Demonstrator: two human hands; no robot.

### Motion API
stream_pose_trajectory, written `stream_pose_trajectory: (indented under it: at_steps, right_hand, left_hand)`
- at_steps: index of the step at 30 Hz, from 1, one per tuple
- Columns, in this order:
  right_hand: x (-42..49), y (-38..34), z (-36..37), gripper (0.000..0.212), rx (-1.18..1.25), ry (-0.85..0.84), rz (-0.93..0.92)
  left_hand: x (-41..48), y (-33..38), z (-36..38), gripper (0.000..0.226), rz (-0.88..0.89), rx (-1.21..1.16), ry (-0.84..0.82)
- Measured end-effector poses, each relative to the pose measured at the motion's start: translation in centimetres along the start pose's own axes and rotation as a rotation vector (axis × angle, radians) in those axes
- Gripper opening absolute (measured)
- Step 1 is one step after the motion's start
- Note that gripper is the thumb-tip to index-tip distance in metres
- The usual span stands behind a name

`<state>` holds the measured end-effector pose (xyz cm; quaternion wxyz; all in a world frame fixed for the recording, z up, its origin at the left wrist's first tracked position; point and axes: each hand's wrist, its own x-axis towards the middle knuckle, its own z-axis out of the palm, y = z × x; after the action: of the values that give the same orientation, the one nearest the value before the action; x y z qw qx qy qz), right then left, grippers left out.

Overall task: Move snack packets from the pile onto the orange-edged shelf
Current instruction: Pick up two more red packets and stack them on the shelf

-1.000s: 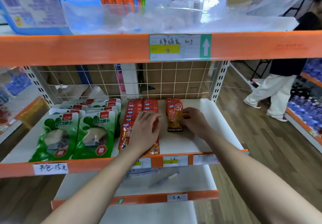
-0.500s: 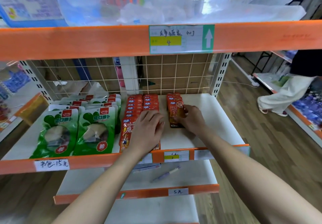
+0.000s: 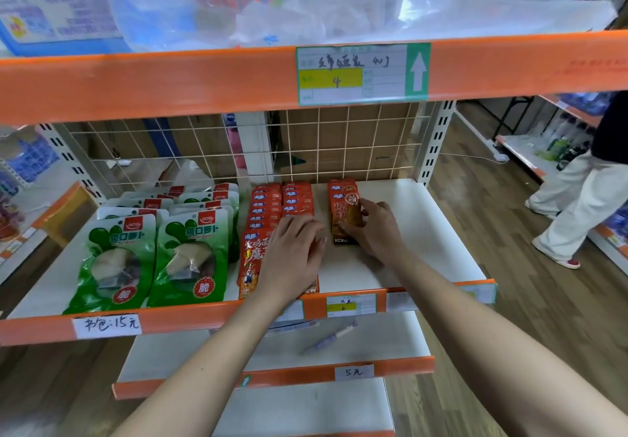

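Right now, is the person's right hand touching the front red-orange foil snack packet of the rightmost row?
Touching. The head view shows the right hand pinching the red-orange foil snack packet along its side.

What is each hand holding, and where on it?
The right hand grips the front red packet of the rightmost row along its right edge. The left hand rests flat on the neighbouring red packets, holding nothing.

Snack packets [image 3: 343,210] lie right of pouches [image 3: 153,249] on shelf [image 3: 424,226].
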<state>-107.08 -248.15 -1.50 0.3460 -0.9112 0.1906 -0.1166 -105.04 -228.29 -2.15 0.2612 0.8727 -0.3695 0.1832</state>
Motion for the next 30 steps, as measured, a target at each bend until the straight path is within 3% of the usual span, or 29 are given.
stream_pose_trajectory:
  at_steps: [11,18,22,30]
  right_hand:
    - [-1.8,0.1,-3.0,0.060,0.091,-0.035,-0.097]
    - [-3.1,-2.4,-3.5,0.050,0.010,-0.029,-0.377]
    - [-4.7,-6.8,-1.4,0.054,-0.079,-0.131,-0.529]
    - [-9.4,-17.1,7.8,0.059,-0.189,-0.316,-0.913]
  left_hand:
    - [-0.2,0.6,-0.7,0.033,-0.044,0.078,0.021]
    - [-3.4,0.8,-3.7,0.042,-0.252,0.152,0.078]
    - [-6.4,0.1,-7.5,0.055,-0.393,0.243,0.058]
    - [-14.9,-6.2,-15.8,0.056,-0.595,0.433,0.106]
